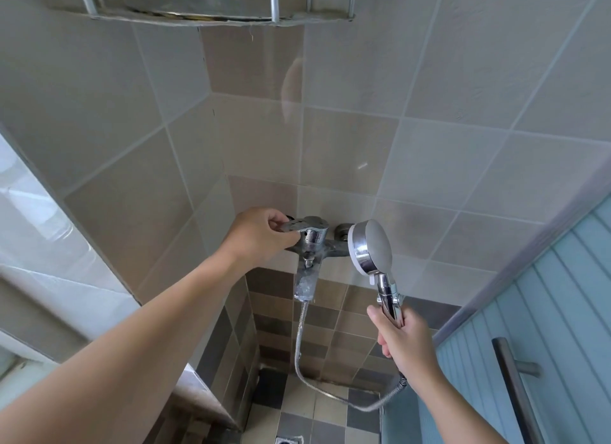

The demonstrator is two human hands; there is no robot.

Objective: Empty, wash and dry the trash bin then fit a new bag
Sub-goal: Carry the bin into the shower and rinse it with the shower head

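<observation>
A chrome mixer tap (312, 242) is fixed to the tiled corner wall. My left hand (259, 237) grips its lever handle (297, 226) from the left. My right hand (408, 339) holds the chrome handle of a shower head (372, 247), which points up with its grey face turned toward me, just right of the tap. A metal hose (317, 385) hangs from the tap and loops across the floor to the shower handle. No water shows. The trash bin is not in view.
A metal corner shelf (205, 13) hangs overhead. Checkered floor tiles (297, 420) hold a drain (289, 440) near the bottom edge. A blue ribbed door (562, 311) with a dark bar handle (515, 394) stands on the right. A pale ledge (49, 251) runs along the left.
</observation>
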